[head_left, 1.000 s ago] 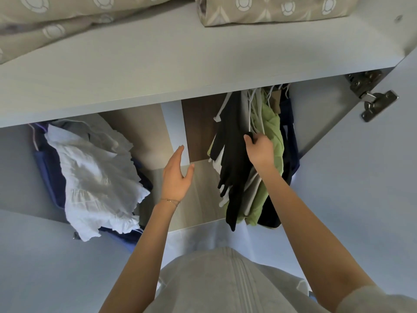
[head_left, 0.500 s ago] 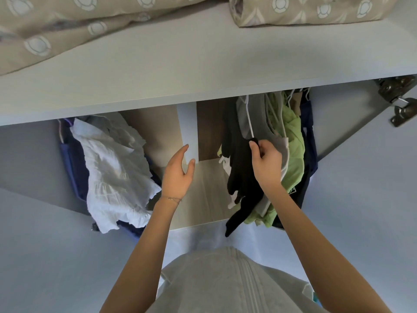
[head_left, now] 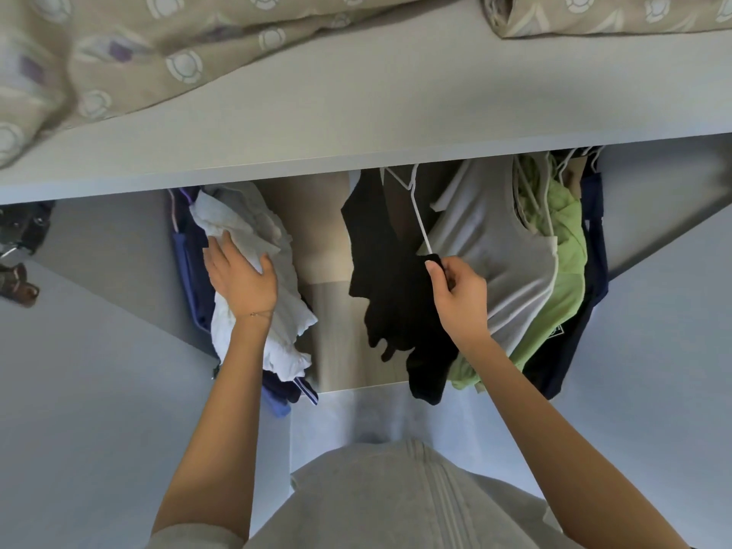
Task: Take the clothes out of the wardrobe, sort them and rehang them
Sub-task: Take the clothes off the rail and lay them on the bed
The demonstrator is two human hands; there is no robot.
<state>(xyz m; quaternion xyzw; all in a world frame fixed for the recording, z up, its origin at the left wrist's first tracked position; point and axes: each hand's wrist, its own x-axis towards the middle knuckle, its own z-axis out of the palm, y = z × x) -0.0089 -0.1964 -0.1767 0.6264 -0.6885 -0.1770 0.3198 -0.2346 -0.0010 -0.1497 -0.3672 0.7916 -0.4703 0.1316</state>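
Your left hand [head_left: 241, 281] lies flat, fingers spread, on the white ruffled garment [head_left: 285, 322] hanging at the left, with blue clothes [head_left: 186, 255] behind it. Your right hand [head_left: 461, 301] pinches the shoulder of the black garment [head_left: 388, 279] at the end of its white hanger [head_left: 420, 219]. Just to the right hang a grey top [head_left: 499, 247], a green garment [head_left: 568, 271] and a navy one [head_left: 594, 231]. Patterned beige bedding [head_left: 138, 53] sits on the shelf [head_left: 356, 124] above.
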